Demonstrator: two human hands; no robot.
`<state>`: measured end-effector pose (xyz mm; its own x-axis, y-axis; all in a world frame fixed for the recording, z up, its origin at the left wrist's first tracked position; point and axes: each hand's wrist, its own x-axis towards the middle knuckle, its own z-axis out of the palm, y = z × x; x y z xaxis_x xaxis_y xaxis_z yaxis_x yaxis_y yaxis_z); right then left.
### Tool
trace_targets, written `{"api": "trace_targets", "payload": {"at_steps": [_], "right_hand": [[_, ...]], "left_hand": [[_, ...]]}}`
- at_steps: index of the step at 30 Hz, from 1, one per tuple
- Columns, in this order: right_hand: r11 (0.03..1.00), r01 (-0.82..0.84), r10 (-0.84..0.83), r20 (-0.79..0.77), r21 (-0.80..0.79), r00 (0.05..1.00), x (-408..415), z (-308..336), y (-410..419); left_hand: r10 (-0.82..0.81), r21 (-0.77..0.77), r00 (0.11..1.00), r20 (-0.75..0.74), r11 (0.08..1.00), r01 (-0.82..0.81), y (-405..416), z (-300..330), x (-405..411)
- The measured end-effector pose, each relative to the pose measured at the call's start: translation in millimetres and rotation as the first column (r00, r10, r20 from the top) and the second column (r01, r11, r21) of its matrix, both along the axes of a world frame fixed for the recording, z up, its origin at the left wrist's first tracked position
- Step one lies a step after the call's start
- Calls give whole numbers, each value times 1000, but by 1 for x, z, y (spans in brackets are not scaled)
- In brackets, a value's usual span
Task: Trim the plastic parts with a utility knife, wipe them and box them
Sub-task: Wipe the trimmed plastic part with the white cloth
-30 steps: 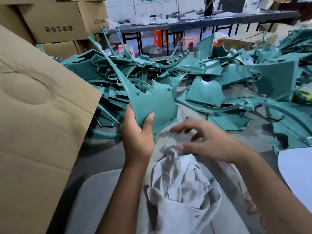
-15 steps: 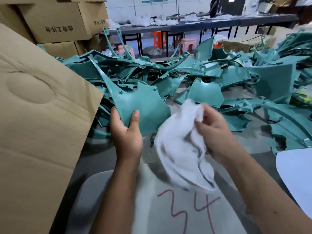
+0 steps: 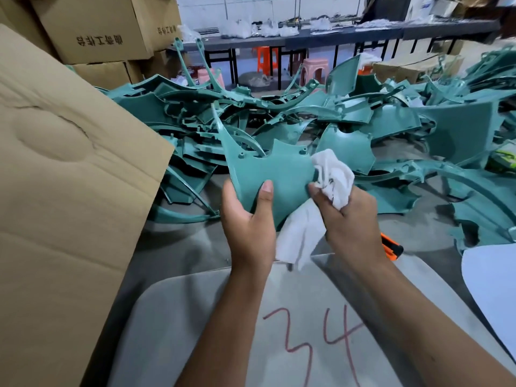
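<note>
My left hand (image 3: 247, 222) grips a teal plastic part (image 3: 275, 170) by its lower edge, thumb on its face, and holds it upright over the table. My right hand (image 3: 350, 219) holds a bunched white cloth (image 3: 333, 174) against the right edge of that part; a loose end of the cloth hangs down between my hands. An orange and black utility knife (image 3: 391, 245) lies on the table just right of my right wrist, partly hidden by it.
A big heap of teal plastic parts (image 3: 405, 121) covers the table behind. An open cardboard box flap (image 3: 69, 177) stands at the left. A grey board marked 34 (image 3: 307, 331) lies under my forearms. Stacked cartons (image 3: 106, 32) sit at the back left.
My right hand picked the cloth up from the board and brought it to the part's right edge. My left hand kept hold of the part, now turned more upright.
</note>
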<state>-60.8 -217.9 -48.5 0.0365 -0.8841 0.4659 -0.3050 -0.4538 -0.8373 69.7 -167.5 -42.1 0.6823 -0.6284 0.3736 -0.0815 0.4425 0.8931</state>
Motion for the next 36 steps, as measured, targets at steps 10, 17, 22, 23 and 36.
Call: {"api": "trace_targets", "payload": {"at_steps": [10, 17, 22, 23, 36], "right_hand": [[962, -5, -102, 373, 274, 922, -23, 7, -12], [797, -587, 490, 419, 140, 765, -8, 8, 7], [918, -396, 393, 146, -14, 908, -7, 11, 3], [939, -342, 342, 158, -28, 926, -9, 11, 1], [965, -188, -18, 762, 182, 648, -21, 13, -14]], "left_hand": [[-232, 62, 933, 275, 973, 224, 4, 9, 37], [-200, 13, 951, 237, 979, 203, 2, 3, 38], [-338, -17, 932, 128, 939, 343, 1, 6, 35], [-369, -24, 925, 89, 928, 373, 1, 6, 35], [-570, -49, 799, -191, 819, 572, 7, -1, -37]]}}
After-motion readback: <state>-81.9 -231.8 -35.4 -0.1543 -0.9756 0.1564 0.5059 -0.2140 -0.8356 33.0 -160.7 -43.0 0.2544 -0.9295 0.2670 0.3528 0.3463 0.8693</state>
